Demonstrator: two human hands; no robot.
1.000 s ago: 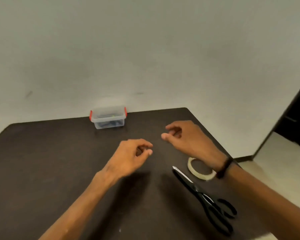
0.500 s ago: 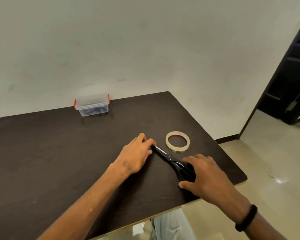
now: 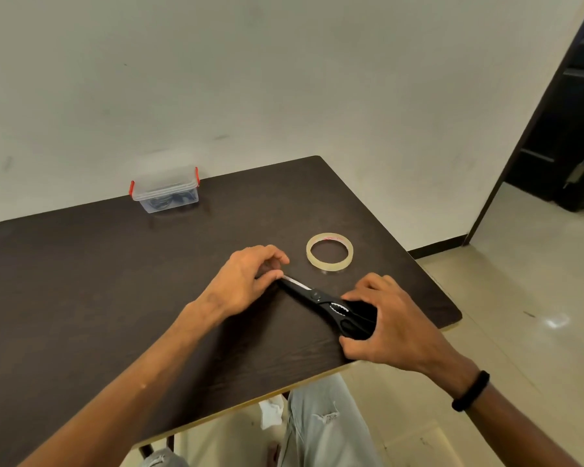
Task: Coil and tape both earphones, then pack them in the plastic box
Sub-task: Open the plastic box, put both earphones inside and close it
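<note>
Both hands meet black-handled steel scissors [image 3: 321, 299] on the dark wooden table [image 3: 81, 281]: left hand [image 3: 246, 281] pinches the blade tip, right hand [image 3: 390, 323] grips the handles. Well beyond them, the lidded clear plastic box with red clips [image 3: 165, 189] holds dark coiled earphones [image 3: 169, 201].

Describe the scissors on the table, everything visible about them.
The scissors lie flat on the dark table, near its right edge, blades closed. Handles are black, plastic by the look, with a toothed gap behind the pivot; the blades show a thin silvery edge. The tip points left and away. The right hand covers the handle loops; the left hand touches the tip. The tape roll lies just beyond, apart.
</note>
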